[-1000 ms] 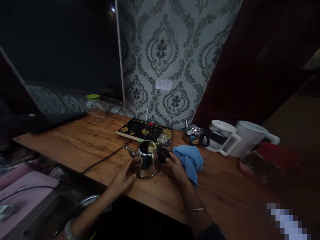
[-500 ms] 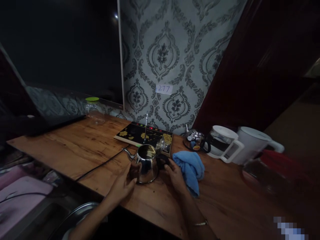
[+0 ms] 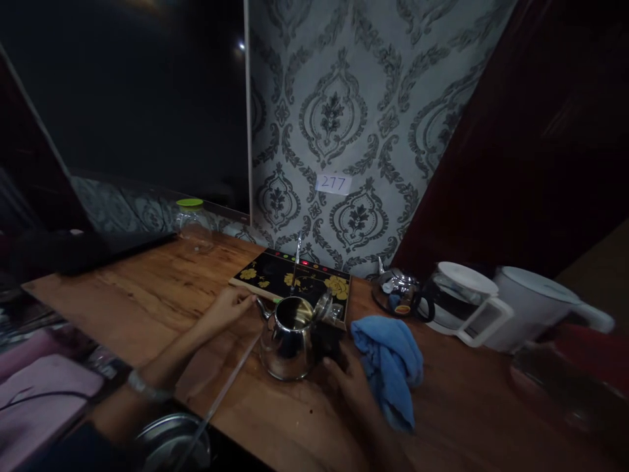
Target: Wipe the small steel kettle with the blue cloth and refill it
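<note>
A shiny steel teapot stands upright on the wooden table with its hinged lid tipped up, so its inside shows. My left hand is at the tip of the spout, thumb and finger pinched together there. By the black handle, on the right side, is my right hand; it seems closed around the handle, though shadow hides most of the fingers. A pale thin strip slants from near the spout down past the table edge; I cannot tell what it is.
Behind stands a black hot plate with gold flowers and a thin spout. To the right are a blue cloth, a smaller kettle, a glass pot and a white jug. A lidded jar stands back left, a metal bowl below.
My left hand has moved from the teapot's lower side up to the spout tip. The pale strip now shows. The view has shifted slightly, and my right hand stays by the handle.
</note>
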Available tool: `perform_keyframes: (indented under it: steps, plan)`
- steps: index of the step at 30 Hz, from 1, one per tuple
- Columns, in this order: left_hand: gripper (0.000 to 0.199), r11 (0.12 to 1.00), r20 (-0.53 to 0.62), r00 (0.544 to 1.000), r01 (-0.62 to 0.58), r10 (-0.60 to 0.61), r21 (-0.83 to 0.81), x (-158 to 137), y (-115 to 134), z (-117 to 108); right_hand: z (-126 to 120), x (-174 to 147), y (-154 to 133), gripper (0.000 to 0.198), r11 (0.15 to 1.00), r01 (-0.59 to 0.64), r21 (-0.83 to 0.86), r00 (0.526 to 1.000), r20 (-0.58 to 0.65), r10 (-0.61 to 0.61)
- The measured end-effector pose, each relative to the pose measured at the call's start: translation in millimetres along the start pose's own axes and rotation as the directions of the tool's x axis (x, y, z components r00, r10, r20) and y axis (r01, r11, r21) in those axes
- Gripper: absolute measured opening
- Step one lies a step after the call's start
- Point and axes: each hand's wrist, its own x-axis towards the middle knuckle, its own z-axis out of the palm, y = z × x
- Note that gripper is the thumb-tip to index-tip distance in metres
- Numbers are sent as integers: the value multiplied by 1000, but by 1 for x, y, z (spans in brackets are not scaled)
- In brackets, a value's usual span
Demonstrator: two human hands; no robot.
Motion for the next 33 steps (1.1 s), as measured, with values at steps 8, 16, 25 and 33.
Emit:
perform_keyframes:
  steps: [8,16,25,33]
  plan:
    - [40,985,388,918,130,-78,-111,22,-9,-20,3,-4,-13,37,994,-72,-80,997,-29,70]
    - [35,955,331,944,102,-4,-280,7,-6,2,-1,-4,-10,40,990,-53,-129,998,-24,50]
    - [37,937,388,922,139,-4,-320,-4,-14,-11,0,-5,-15,39,992,-78,-100,996,-60,72]
    - [50,982,210,965,-177,159,68,96,-59,-15,4,-5,-17,41,996,-55,-66,997,-61,51]
